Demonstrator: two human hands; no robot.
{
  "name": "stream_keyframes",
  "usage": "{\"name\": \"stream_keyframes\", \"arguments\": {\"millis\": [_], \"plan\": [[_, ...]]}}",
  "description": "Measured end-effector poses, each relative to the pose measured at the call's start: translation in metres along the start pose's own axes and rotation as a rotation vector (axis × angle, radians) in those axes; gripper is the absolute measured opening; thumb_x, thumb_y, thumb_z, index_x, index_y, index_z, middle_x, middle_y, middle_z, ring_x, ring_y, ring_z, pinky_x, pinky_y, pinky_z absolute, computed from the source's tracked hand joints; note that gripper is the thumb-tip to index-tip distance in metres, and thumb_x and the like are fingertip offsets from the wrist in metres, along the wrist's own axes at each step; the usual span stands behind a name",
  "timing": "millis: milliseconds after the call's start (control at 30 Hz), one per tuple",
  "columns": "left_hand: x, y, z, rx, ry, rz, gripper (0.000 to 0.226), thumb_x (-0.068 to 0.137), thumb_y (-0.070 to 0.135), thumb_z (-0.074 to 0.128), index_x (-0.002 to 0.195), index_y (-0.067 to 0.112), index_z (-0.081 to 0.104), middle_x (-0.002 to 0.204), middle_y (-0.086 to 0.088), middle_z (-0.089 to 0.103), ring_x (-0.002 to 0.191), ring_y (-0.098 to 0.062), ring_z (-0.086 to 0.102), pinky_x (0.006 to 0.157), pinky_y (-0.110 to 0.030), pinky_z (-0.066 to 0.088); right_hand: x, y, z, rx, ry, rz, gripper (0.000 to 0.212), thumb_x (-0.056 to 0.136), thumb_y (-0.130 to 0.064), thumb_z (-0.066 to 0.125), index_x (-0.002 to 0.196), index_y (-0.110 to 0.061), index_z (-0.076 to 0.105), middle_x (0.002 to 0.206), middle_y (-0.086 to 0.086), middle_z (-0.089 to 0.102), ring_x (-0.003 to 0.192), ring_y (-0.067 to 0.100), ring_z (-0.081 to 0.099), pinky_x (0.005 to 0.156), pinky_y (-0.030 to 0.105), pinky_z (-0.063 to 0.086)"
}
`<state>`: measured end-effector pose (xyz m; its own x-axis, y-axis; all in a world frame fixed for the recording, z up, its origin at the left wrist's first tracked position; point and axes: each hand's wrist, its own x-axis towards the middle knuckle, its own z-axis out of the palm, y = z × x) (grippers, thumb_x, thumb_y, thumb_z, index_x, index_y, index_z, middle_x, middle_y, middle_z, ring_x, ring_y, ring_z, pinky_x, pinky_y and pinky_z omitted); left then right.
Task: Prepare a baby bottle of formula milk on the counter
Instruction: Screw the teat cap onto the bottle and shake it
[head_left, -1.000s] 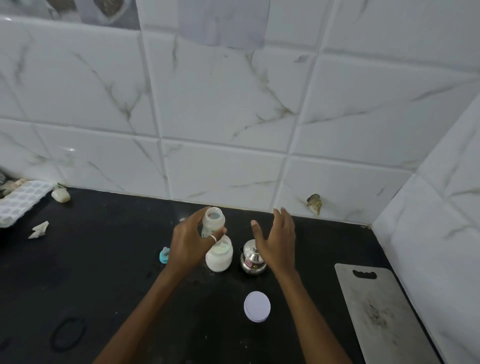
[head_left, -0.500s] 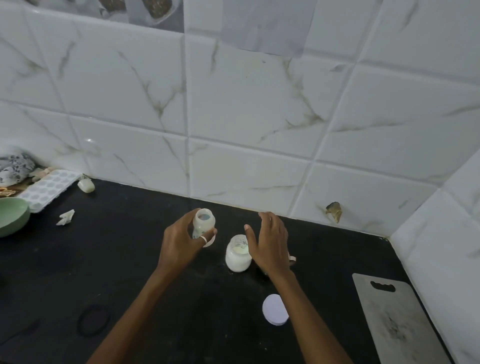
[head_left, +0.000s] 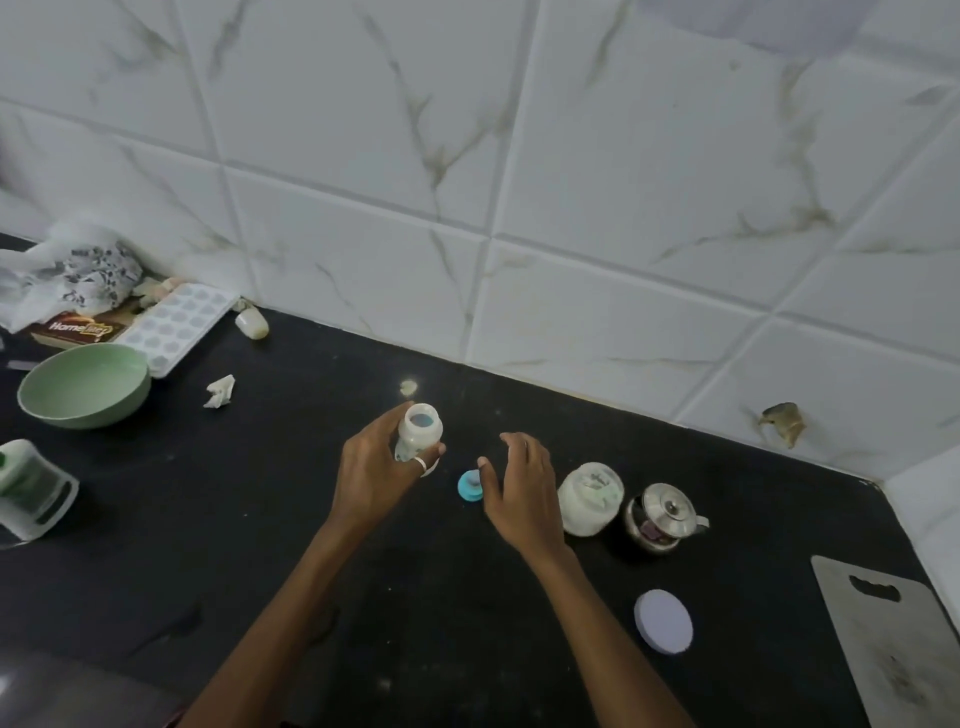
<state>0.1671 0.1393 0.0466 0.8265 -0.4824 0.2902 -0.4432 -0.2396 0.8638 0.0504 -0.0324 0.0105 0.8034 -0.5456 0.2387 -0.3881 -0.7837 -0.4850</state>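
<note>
My left hand (head_left: 376, 475) holds a small white baby bottle (head_left: 418, 428) upright above the black counter (head_left: 260, 519), its mouth uncovered. My right hand (head_left: 519, 491) hovers open just right of it, fingers spread over a blue bottle cap (head_left: 467, 486) lying on the counter. To the right stands an open glass jar of white formula powder (head_left: 589, 499), and beside that a small steel pot with a lid (head_left: 665, 517). The jar's round white lid (head_left: 664, 621) lies flat nearer to me.
A green bowl (head_left: 85, 384), a white ice tray (head_left: 174, 325), a crumpled bag and a box sit at the far left. A clear container with a green top (head_left: 28, 491) is at the left edge. A grey cutting board (head_left: 893, 654) lies at the right.
My right hand moved left, away from the jar and steel pot, to above the blue cap. My left hand keeps the bottle. The view swung left, showing the bowl and the left container.
</note>
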Motion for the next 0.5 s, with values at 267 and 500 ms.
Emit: {"name": "stream_keyframes", "arguments": {"millis": [267,500], "plan": [[0.010,-0.018,0.004,-0.018,-0.061,-0.014,0.050,0.075,0.030,0.086,0.119,0.033,0.063,0.105,0.024,0.066,0.100,0.007,0.064,0.082,-0.005,0.047,0.004,0.003,0.033,0.038,-0.160,0.128,0.058,0.100,-0.037,0.059,0.149,-0.013,0.040,0.152,0.005,0.045,0.142,0.020,0.040,0.111,0.033,0.040],[0.010,-0.032,0.017,0.004,-0.084,-0.026,0.053,0.076,0.034,0.085,0.124,0.024,0.064,0.112,0.016,0.069,0.105,0.003,0.064,0.088,-0.011,0.050,0.014,0.016,0.060,0.057,-0.350,0.193,0.068,0.095,-0.026,0.068,0.155,-0.015,0.036,0.159,0.004,0.039,0.149,0.020,0.030,0.117,0.036,0.035]]}}
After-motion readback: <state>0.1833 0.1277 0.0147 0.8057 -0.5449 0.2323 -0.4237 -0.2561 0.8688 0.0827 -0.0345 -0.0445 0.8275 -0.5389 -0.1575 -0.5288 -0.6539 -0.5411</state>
